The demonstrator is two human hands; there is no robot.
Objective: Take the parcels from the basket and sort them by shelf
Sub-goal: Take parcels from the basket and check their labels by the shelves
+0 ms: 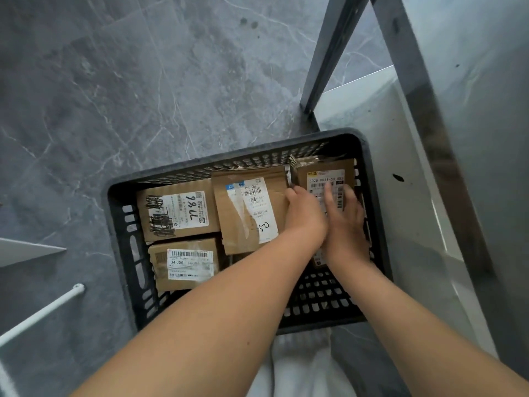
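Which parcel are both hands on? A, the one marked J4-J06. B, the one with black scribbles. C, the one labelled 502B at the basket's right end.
C: the left hand grips the edge of the 502B parcel, and the right hand lies on its label.

upright (326,55): dark metal shelving post
floor (143,96): grey veined marble-look tiles, left of upright
shelf board (372,116): pale grey, glossy, right of upright
white rod (43,313): far left of upright
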